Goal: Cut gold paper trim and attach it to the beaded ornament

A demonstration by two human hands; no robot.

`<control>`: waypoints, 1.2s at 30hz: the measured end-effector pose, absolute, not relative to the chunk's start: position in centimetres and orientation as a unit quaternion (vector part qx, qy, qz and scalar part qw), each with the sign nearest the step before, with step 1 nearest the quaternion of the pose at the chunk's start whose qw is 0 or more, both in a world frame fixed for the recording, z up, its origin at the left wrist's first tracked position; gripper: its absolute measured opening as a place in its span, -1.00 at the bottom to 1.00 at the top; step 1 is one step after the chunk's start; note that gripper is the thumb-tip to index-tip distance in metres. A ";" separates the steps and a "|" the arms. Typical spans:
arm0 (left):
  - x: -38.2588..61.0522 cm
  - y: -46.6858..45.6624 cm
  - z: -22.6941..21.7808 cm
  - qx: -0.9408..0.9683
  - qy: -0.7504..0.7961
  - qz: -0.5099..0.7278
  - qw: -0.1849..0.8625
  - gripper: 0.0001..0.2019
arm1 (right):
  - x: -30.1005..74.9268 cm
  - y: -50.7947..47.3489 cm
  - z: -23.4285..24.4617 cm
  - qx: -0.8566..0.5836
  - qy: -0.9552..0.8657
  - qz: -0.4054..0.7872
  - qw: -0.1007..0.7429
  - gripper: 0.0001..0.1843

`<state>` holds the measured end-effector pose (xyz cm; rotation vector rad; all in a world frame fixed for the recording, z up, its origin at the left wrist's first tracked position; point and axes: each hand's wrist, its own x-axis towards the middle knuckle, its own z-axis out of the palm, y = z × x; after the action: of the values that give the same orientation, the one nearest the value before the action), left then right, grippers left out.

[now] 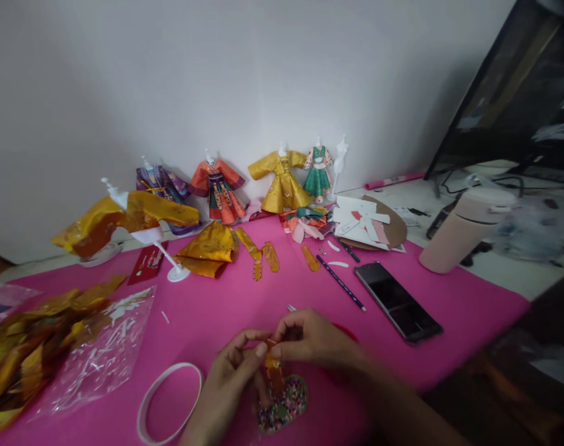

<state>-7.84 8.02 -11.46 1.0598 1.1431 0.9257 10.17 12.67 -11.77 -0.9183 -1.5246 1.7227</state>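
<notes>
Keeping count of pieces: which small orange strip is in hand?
The strip held by the left hand and right hand, near the multicoloured beads; the other strips lie loose on the pink mat.

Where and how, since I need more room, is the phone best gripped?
Probably by its two long edges, around the middle of the phone, from above and the near right: it lies flat, leaving only thin edges to pinch, and a slim purple stick lies off its left side.
</notes>
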 end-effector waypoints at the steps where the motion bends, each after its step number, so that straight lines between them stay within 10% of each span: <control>1: -7.8 7.9 -11.4 0.464 0.494 0.404 0.615 -0.63 | 10.2 12.7 -11.8 -0.351 -0.577 0.660 0.330 -0.72; 36: -8.2 8.1 -13.5 0.463 0.533 0.359 0.611 -0.59 | 9.5 12.8 -11.5 -0.378 -0.570 0.615 0.391 -0.86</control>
<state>-8.18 8.10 -13.46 1.0680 1.2291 0.8274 9.51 12.80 -11.45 -0.9615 -1.4487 1.5628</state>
